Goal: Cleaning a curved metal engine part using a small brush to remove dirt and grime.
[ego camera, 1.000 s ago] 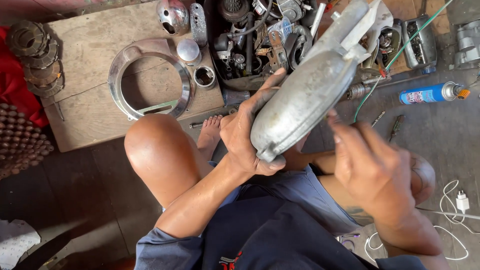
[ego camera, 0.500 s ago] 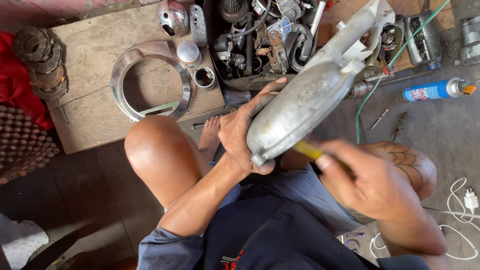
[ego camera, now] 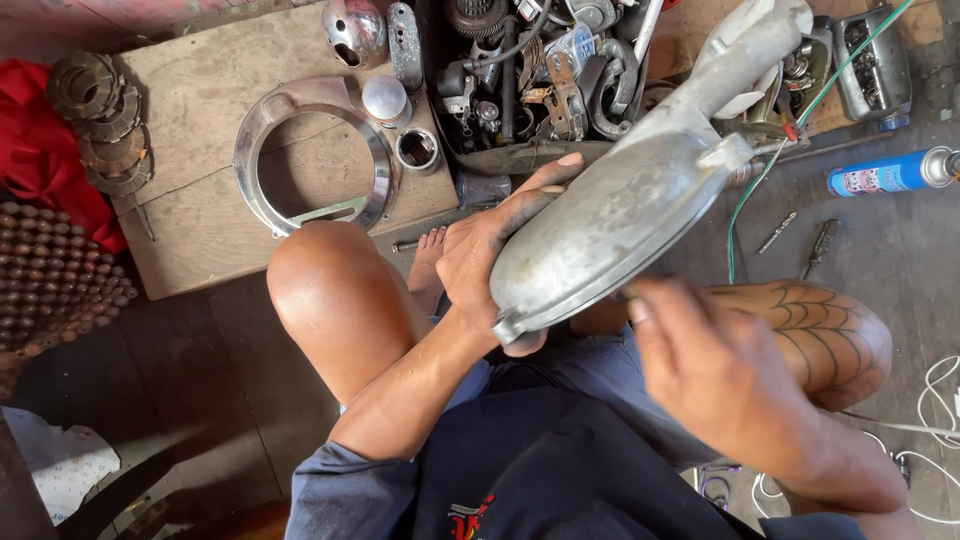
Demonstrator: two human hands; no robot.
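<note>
A person sits low with both knees up. The left hand (ego camera: 490, 265) holds a big grey metal cover (ego camera: 610, 225) in the middle of the frame. The cover is long and rounded and tilts up toward the upper right. The left fingers wrap around its lower edge, with the thumb under the bottom tip and the fingertips pressed on the top side.

The right hand (ego camera: 715, 375) is at the lower right, just below the cover. It is blurry, and its fingers are curled close together. Whether they pinch something cannot be told.

At the upper left, a wooden board (ego camera: 190, 225) lies on the floor with a shiny metal ring (ego camera: 255, 150) on it. A pile of dark engine parts (ego camera: 530, 80) sits at the top middle. A blue spray can (ego camera: 885, 172) lies at the right edge. A red cloth (ego camera: 40, 160) is at the far left.
</note>
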